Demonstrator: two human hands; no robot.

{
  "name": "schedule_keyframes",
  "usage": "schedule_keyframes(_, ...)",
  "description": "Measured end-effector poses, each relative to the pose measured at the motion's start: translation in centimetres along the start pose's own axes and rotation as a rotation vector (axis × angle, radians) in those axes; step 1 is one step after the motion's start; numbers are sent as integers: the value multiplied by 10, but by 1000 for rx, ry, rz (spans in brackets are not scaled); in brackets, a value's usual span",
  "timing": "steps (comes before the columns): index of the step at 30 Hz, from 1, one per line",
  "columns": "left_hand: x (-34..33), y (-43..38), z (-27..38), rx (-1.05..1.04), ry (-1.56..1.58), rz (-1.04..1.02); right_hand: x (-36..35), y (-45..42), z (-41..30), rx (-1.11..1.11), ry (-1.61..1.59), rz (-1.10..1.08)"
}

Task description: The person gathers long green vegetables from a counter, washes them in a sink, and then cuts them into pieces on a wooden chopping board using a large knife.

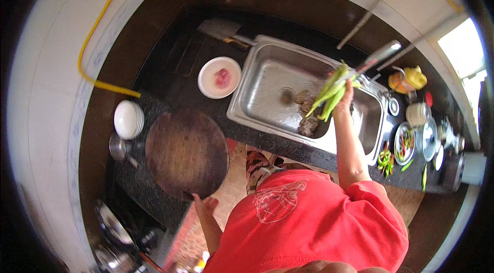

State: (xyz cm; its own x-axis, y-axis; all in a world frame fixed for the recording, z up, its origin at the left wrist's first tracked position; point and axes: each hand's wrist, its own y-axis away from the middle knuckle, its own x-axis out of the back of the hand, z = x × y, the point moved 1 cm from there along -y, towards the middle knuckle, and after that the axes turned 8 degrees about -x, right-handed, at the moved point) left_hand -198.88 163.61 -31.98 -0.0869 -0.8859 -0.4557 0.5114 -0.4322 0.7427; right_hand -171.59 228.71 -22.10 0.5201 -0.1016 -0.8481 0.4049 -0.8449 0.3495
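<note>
My right hand (pixel 344 97) grips a bunch of long green vegetables (pixel 331 93) above the stainless steel double sink (pixel 266 66). They fan out toward the larger basin, partly covering the divider and the faucet area. Crumpled grey-brown items (pixel 307 124), perhaps cloths, lie in that basin beside the drain (pixel 286 97). At the lower left, my left hand (pixel 205 204) holds the near rim of a round wooden chopping board (pixel 187 151), thumb on top; its other fingers are partly hidden. The board is slightly blurred and reaches past the counter's front edge.
A white bowl (pixel 208 84) holds pink meat left of the sink, with a cleaver (pixel 220 28) behind it. Stacked white bowls (pixel 127 119) and a metal pot (pixel 117 147) stand far left. Peppers (pixel 385 162), a plate of peppers (pixel 397 153) and a jar (pixel 417 114) sit right.
</note>
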Motion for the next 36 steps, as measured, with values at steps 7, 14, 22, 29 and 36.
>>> schedule_keyframes(7,-331,49,24,-59,-1217,-260,-15,14,-10,26,-153,-174)
schedule_keyframes(14,-576,-64,-70,-417,-1202,-992,-33,-21,-13,25,-145,-291)
schedule_keyframes(22,-682,-74,-175,213,-536,-999,-31,-52,-55,61,-461,-385)
schedule_keyframes(29,-621,-81,-157,138,-766,-902,-14,-51,-49,97,-483,-342)
schedule_keyframes(36,-603,-78,-141,-117,-746,-803,-35,-53,-20,-32,-660,-479)
